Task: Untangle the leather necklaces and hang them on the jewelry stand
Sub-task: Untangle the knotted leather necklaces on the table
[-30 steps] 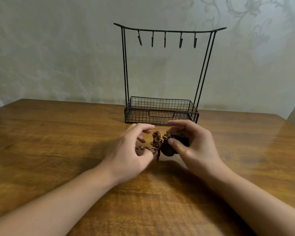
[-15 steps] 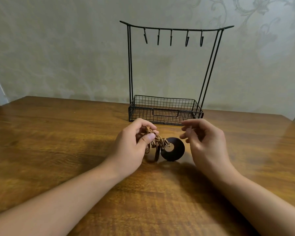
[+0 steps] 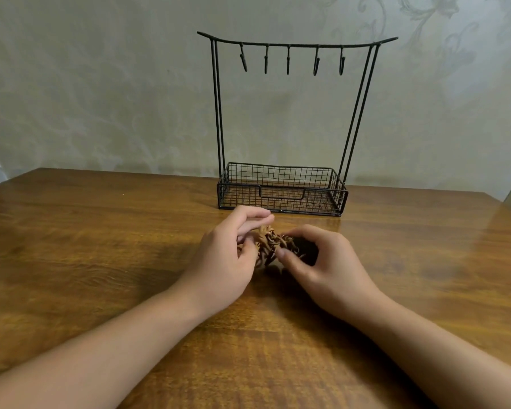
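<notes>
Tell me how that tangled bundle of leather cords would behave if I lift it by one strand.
The cord bundle would probably come up as one floppy clump, since its thin strands look knotted together between the left hand and right hand. The dark pendant would likely dangle and swing, pulling the knot tighter.

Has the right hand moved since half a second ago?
Yes. The right hand closed in leftward onto the tangled necklaces, covering the dark pendant, judged against the stand's basket.
</notes>
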